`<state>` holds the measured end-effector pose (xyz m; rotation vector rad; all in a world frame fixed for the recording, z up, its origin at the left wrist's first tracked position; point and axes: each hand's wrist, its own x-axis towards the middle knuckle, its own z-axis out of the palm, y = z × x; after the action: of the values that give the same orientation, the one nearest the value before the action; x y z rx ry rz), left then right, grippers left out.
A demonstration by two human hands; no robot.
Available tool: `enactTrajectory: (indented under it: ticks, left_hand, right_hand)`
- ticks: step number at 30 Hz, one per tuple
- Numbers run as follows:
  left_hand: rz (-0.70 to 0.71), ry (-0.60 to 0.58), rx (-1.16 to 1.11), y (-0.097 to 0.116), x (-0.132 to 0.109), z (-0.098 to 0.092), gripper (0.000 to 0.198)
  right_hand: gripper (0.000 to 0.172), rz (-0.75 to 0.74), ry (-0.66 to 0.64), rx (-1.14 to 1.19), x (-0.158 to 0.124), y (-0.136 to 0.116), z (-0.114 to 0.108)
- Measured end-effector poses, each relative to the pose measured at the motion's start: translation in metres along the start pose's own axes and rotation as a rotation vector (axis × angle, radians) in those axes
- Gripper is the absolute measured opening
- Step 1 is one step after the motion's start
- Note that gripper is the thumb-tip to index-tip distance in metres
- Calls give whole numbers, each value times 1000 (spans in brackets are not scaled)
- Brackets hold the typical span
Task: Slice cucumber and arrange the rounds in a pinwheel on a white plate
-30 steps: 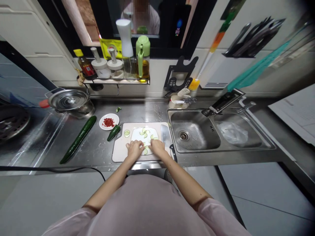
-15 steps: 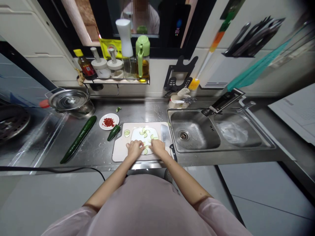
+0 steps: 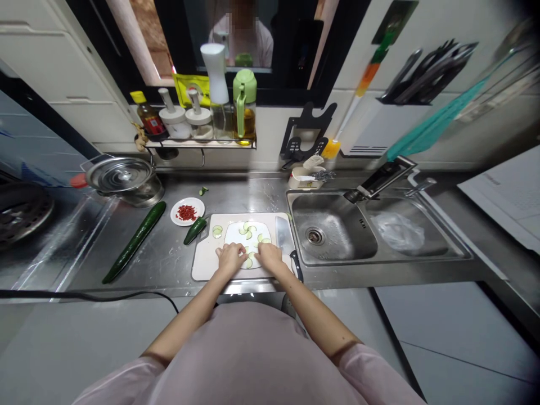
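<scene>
Several half-moon cucumber slices (image 3: 247,229) form curved patterns on a white plate (image 3: 230,232), which rests on a pale cutting board (image 3: 206,261). My left hand (image 3: 232,259) is over the plate's lower left, thumb and forefinger bent together at a cucumber slice. Opposite it, my right hand (image 3: 269,257) reaches over the lower right, its fingers curled down onto a slice and partly hiding it. Between both hands lie slices (image 3: 250,260) near the plate's front edge. More round slices (image 3: 217,231) sit on the board's upper left. A kitchen knife (image 3: 284,233) lies along the board's right side.
A cut cucumber piece (image 3: 194,231) touches the board's left corner, beside a small plate (image 3: 174,214) of red bits. Further left are a whole cucumber (image 3: 135,242) and a lidded steel pot (image 3: 145,194). The sink (image 3: 333,225) adjoins on the right; a condiment rack (image 3: 202,144) hangs behind.
Both hands stay at the plate's front with only slight finger shifts; slices between them have moved a little. The whole view has tilted slightly.
</scene>
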<state>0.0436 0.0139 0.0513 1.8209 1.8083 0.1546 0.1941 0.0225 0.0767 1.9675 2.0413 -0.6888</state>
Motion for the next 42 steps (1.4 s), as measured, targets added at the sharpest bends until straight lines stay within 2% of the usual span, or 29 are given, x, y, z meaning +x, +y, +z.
enactTrajectory:
  ticks: [6,10,18,22,26,31,37,42]
  left_hand:
    - [-4,18,-46,1,-2,0,17]
    - [-30,90,-110,-4,-1,-1,18]
    - [-282,309,-123,-41,15,-24,20]
    - [-392,374,-86,-56,26,-31,25]
    - [-450,399,-47,-61,36,-30,28]
    - [-468,404,-48,-60,44,-26,30]
    - [-440,437,-78,-58,44,-26,21]
    - [-396,480,-231,-56,39,-29,13]
  right_hand:
    - [23,-15,62,44,-5,3,0]
    - [25,-47,135,113,-9,10,0]
    - [25,-22,246,227,-20,35,-1]
    - [25,-6,255,266,-21,41,-3]
    - [25,-22,267,299,-21,41,-4]
    - [24,-47,283,331,-22,41,0]
    - [24,-71,268,323,-25,42,5]
    - [24,-89,277,337,-26,43,8]
